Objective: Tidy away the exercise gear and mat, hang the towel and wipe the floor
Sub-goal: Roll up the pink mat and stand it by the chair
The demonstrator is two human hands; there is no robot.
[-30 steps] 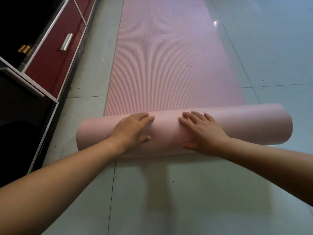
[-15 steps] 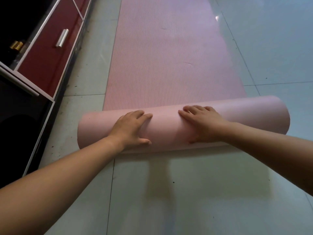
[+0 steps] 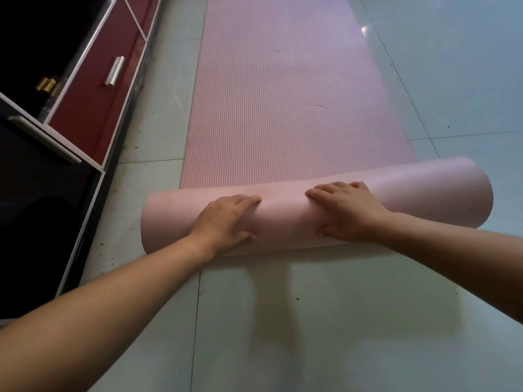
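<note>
A pink ribbed exercise mat [image 3: 283, 89] lies flat on the tiled floor and runs away from me. Its near end is wound into a smooth pink roll [image 3: 285, 216] lying across the floor. My left hand [image 3: 226, 224] presses on the roll's left half, fingers over the top and thumb on the near side. My right hand [image 3: 346, 212] grips the right half the same way. Both forearms reach in from the bottom of the view. No towel or other exercise gear is in sight.
A low cabinet with dark red drawer fronts [image 3: 93, 103] and a silver handle [image 3: 114, 71] runs along the left. A black glossy cabinet section [image 3: 36, 222] is nearer me. The pale tiled floor [image 3: 311, 321] is speckled with dirt near the cabinet.
The roll has moved forward along the mat, taking up more of the flat part, and both hands have travelled with it, staying on its top.
</note>
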